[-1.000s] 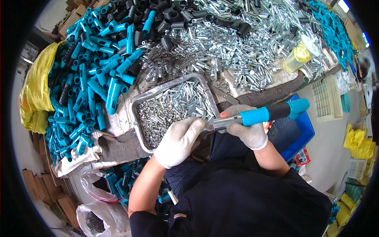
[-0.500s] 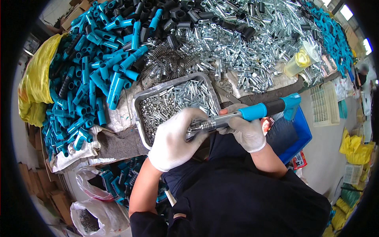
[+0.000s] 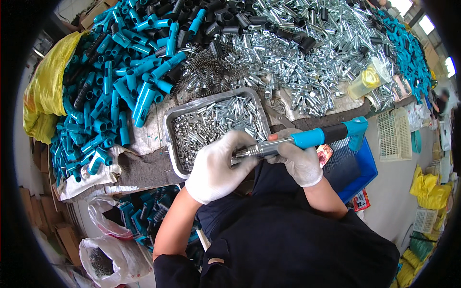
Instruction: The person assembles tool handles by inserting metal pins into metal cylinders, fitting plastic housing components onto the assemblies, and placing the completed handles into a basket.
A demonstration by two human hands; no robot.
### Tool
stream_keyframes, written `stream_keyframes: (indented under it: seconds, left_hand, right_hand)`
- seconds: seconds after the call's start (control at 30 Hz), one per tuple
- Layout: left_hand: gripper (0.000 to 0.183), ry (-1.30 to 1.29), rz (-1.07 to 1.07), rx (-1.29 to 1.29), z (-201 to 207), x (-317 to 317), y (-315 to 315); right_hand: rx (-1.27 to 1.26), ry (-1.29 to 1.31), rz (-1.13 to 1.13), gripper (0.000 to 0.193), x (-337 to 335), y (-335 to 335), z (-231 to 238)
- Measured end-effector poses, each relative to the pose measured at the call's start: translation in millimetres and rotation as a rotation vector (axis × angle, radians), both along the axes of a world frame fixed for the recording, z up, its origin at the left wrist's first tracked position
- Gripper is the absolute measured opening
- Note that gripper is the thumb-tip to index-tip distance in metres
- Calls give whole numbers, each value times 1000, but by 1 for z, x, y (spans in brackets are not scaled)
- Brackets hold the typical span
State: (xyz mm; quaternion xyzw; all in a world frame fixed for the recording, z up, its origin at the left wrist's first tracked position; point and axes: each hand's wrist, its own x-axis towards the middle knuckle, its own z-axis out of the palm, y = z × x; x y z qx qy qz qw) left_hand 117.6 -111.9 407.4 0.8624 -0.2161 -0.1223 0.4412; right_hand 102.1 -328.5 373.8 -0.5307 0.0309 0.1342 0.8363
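Observation:
A long tubular hand tool (image 3: 308, 138) with a teal and black body, a teal angled handle end and a bare metal barrel lies across between my hands. My right hand (image 3: 303, 163), in a white glove, is closed round the metal barrel just where the teal sleeve begins. At the barrel's left end, my gloved left hand (image 3: 215, 169) pinches the metal tip; its fingers hide part of it, and whether a small piece is also held there I cannot tell. Behind the left hand sits a grey metal tray (image 3: 169, 139) with small metal nuts or sleeves and metal pins.
Heaped on the bench are teal housings (image 3: 110, 77), black sleeves (image 3: 230, 30), springs (image 3: 204, 72) and shiny metal parts (image 3: 297, 62). A clear plastic cup (image 3: 360, 86) lies tilted at the right. Below the bench are a blue bin (image 3: 367, 168) and white sacks (image 3: 129, 261).
Both hands keep their hold on the tool, which has barely moved. The left fingers have shifted slightly around the metal tip, so less of it shows. The view has tilted a little.

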Motion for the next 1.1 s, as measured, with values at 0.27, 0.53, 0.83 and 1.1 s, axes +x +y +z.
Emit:
stream_keyframes:
  seconds: [0.27, 0.53, 0.83, 1.1]
  left_hand:
    - [62, 521, -412, -203, -10, 9, 1]
    - [21, -196, 217, 326, -45, -37, -44]
    - [32, 82, 231, -192, -124, -77, -48]
    - [34, 466, 126, 160, -260, -70, 19]
  right_hand:
    - [-101, -199, 253, 20, -2, -3, -7]
    - [-383, -82, -105, 12, -17, 21, 0]
    - [-879, -813, 227, 20, -34, 8, -36]
    - [-23, 576, 747, 51, -3, -88, -45]
